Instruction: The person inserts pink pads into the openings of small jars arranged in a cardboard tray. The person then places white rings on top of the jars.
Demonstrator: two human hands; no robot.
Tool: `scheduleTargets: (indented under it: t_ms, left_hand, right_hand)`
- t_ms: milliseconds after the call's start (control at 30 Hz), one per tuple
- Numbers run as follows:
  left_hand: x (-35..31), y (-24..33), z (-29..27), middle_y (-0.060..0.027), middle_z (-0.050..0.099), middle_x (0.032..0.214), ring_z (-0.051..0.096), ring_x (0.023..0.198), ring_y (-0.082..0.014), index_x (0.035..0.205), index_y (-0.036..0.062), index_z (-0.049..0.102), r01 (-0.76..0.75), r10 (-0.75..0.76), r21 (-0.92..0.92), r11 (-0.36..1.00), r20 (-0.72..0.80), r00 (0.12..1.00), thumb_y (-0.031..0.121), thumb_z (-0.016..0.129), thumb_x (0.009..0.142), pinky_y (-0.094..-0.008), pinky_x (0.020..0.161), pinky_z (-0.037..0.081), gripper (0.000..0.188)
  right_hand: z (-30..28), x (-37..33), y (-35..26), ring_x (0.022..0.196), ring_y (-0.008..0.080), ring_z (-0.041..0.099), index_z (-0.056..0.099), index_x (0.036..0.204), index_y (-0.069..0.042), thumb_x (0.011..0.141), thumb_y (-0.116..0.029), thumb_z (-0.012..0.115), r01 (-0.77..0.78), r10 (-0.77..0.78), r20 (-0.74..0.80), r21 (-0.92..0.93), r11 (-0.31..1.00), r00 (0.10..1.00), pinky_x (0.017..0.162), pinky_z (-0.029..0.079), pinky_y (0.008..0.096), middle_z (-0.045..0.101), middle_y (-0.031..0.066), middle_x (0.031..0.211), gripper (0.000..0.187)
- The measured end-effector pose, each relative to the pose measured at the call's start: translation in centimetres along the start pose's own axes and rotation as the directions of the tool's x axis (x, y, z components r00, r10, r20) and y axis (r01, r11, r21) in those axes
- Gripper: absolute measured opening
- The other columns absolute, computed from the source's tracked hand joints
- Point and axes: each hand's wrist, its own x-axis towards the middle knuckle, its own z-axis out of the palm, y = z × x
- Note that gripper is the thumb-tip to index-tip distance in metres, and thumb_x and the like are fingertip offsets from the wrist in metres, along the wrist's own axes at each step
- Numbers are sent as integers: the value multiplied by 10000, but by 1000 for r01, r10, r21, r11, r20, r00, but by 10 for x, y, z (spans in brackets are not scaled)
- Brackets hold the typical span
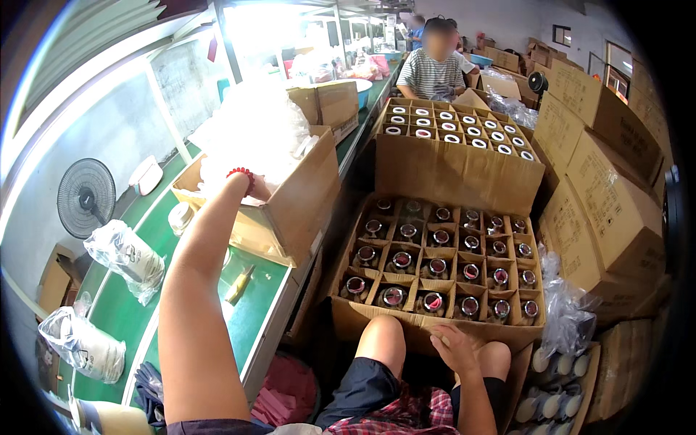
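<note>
My left arm stretches over the green bench, and my left hand (259,188) is inside the rim of an open cardboard box (297,210) heaped with white plastic wrap (272,123). The box wall and bright glare hide its fingers. My right hand (455,349) is low between my knees, by the near wall of a large divided carton (435,325). Its fingers are curled together; what they hold, if anything, is too small to make out. Glass jars with shiny round rims and dark reddish centres, such as this jar (394,296), stand in the carton's cells.
Behind stands another divided carton (457,170) of white-ringed tops. Plastic-wrapped cups (130,254) and a yellow-handled tool (239,284) lie on the green bench (264,290). Stacked cartons (602,210) wall the right side, above an open box of wrapped items (554,391). A person (433,72) works ahead.
</note>
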Motion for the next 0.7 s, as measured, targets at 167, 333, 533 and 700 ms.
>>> scheduleTargets:
  t_ms: [167, 333, 533, 700]
  left_hand:
    - [19, -27, 16, -208, 652, 1078, 640, 939, -308, 1077, -55, 633, -62, 66, 63, 996, -67, 996, 381, 673, 712, -362, 810, 503, 570]
    - [-13, -26, -9, -220, 661, 953, 636, 903, -320, 1003, -54, 625, -128, 124, 0, 992, -252, 960, 155, 655, 680, -369, 759, 508, 385]
    - [-42, -22, -40, -173, 664, 967, 616, 958, -336, 1044, 64, 652, -83, 179, 233, 969, -427, 887, -9, 552, 730, -407, 816, 492, 337]
    - [-41, -32, -47, -92, 666, 961, 608, 980, -290, 970, 131, 671, 85, 151, 395, 915, -529, 835, -5, 573, 739, -382, 830, 500, 285]
  right_hand:
    - [12, -19, 4, 894, 252, 636, 643, 1016, -19, 838, -108, 649, -144, 146, 5, 196, 970, 989, 742, 505, 318, 647, 121, 1015, 199]
    - [3, -31, 29, 850, 228, 640, 644, 999, -12, 838, -96, 646, -117, 128, -42, 194, 974, 991, 725, 502, 297, 653, 122, 948, 181]
    - [4, -40, 31, 788, 201, 634, 639, 994, -7, 836, -96, 649, -168, 173, -32, 124, 978, 984, 705, 496, 283, 657, 102, 887, 182]
    - [10, -45, 33, 736, 197, 620, 652, 1002, -32, 830, -109, 658, -125, 127, -29, 54, 991, 991, 675, 486, 286, 654, 92, 844, 189]
